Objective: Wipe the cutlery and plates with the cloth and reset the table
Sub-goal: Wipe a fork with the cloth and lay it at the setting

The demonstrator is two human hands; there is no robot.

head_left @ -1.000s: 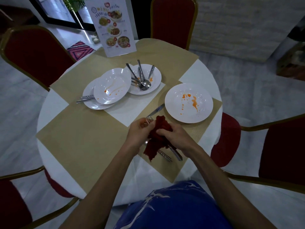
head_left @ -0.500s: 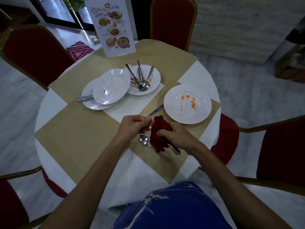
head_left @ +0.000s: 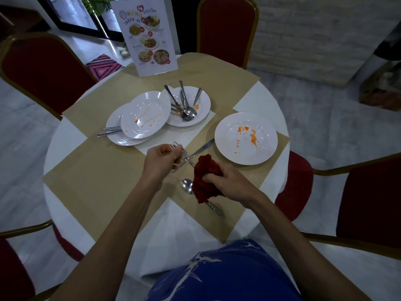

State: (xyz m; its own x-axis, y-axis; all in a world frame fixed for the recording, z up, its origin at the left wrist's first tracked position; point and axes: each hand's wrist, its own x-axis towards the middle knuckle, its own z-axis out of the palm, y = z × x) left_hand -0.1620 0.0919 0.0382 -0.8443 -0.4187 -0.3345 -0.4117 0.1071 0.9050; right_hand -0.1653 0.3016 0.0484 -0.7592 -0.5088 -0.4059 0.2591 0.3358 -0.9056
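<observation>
1. Because the fork [head_left: 177, 146] is thin, stiff steel, light and probably slippery, I judge it is best pinched firmly at one end while the other end is rubbed.
2. The left hand [head_left: 161, 160] has its fingers curled tight around the fork near the neck. The tines stick out above this hand, and the handle runs down to the right into the cloth [head_left: 206, 181].
3. The right hand [head_left: 227, 182] grips the red cloth in a bunch. The cloth is soft and folds easily around the handle; how far it wraps the handle, I cannot tell.
4. The fork is held above the mat [head_left: 104, 170], between both hands, and it crosses over the knife [head_left: 204, 146].
5. The spoon [head_left: 187, 186] lies on the mat just beside the cloth, its handle passing under it.
6. The stained plate [head_left: 267, 153] is near the right hand. It looks heavier and breakable, so I would take it by the rim.
</observation>
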